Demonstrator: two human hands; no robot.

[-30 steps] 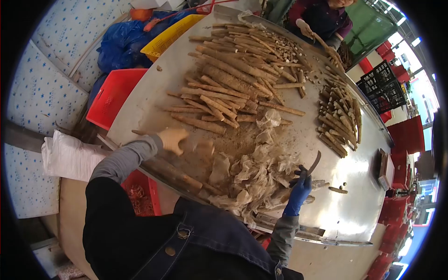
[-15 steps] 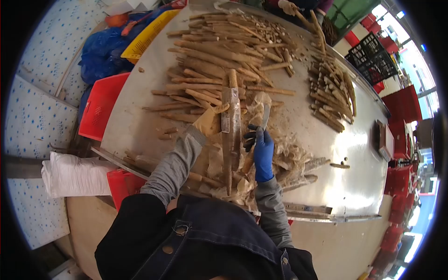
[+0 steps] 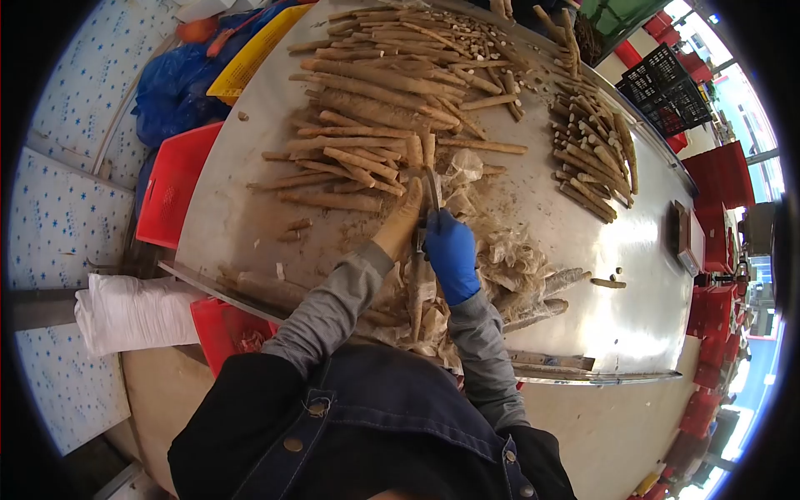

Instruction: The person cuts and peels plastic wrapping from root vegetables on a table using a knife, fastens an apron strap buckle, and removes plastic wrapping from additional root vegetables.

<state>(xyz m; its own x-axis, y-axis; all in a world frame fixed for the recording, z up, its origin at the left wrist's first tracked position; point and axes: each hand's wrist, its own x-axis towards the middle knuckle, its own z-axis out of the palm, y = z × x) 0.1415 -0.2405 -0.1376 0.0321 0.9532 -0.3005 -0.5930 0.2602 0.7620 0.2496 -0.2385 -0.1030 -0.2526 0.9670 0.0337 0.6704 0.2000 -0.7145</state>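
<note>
A bundle of long brown roots (image 3: 414, 151), like Chinese yams, lies lengthwise before me, partly in clear plastic wrap. My left hand (image 3: 404, 218) is closed around its upper part, thumb along the top. My right hand (image 3: 452, 257), in a blue glove, grips a knife whose blade (image 3: 433, 190) points away from me against the wrapped bundle. Both hands are close together, and they hide the bundle's middle. Crumpled clear plastic film (image 3: 510, 260) lies just right of my gloved hand.
A large pile of roots (image 3: 367, 83) covers the far side of the metal table (image 3: 225, 208). Another root stack (image 3: 596, 158) lies at the right. Red crates (image 3: 177, 187) and a white sack (image 3: 133, 312) stand left. A person is partly visible at the far edge.
My left hand has come in from beside the bundle onto its upper part. My right hand has moved left with the knife, bringing the blade from the loose film to the bundle.
</note>
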